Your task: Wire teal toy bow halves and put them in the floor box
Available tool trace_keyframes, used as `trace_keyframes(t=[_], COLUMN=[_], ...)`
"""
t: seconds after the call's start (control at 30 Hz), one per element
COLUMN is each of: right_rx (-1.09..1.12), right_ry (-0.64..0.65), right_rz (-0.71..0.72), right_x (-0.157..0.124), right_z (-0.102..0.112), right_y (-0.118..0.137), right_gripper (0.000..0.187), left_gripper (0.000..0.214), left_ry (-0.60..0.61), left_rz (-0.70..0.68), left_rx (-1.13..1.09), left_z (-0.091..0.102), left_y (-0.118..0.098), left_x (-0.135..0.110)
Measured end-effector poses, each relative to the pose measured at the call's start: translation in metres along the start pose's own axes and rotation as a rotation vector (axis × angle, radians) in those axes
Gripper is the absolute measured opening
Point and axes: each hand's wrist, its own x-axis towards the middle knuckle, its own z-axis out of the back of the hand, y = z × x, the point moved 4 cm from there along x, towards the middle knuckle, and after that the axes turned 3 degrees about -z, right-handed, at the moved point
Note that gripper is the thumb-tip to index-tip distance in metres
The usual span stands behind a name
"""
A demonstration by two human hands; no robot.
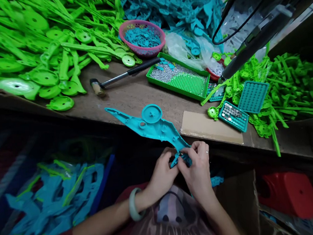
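Observation:
A long teal plastic shell with a round dish on one side points away from me, its near end between my hands. My left hand is closed, fingers pinched on small teal pieces at that end. My right hand, a ring on one finger, grips the shell's near end from the other side. Just what the fingertips press together is partly hidden. Beyond the shell, a hammer with a black grip lies on the wooden bench. A flat piece of cardboard rests at the bench's front edge.
Green parts heap at the left, more at the right. Teal parts pile behind a pink basket. A green tray holds tiny metal pieces; a small teal tray holds silver discs. A blue-rimmed bin stands lower left.

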Motion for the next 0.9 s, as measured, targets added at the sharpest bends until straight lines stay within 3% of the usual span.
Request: trace_keyframes(t=[0.2,0.33,0.5,0.67,0.73,0.9], right_rx=[0.125,0.083,0.137,0.282,0.356,0.432], right_ry=[0.039,0.059,-0.031,-0.155,-0.100,0.259], right_rz=[0.004,-0.006,0.005,0.069,0.105,0.216], right_x=[-0.003,-0.001,0.002,0.018,0.029,0.045], right_z=[0.003,0.000,-0.003,0.015,0.021,0.014], right_y=[-0.004,-0.004,-0.004,-0.011,-0.014,-0.015], right_gripper=[0.011,0.013,0.011,0.005,0.005,0.004], left_gripper=[0.005,0.011,0.012,0.031,0.038,0.038], left_ry=[0.007,-0.003,0.088,0.185,0.205,0.237], left_rz=[-0.001,0.026,0.046,0.126,0.125,0.125], left_rx=[-0.042,-0.016,-0.110,-0.195,-0.183,-0.143], left_z=[0.002,0.004,0.002,-0.002,-0.003,-0.007], left_y=[-0.004,-0.001,0.001,0.005,0.005,0.008], left_x=[-0.003,-0.005,0.000,0.004,0.005,0.007])
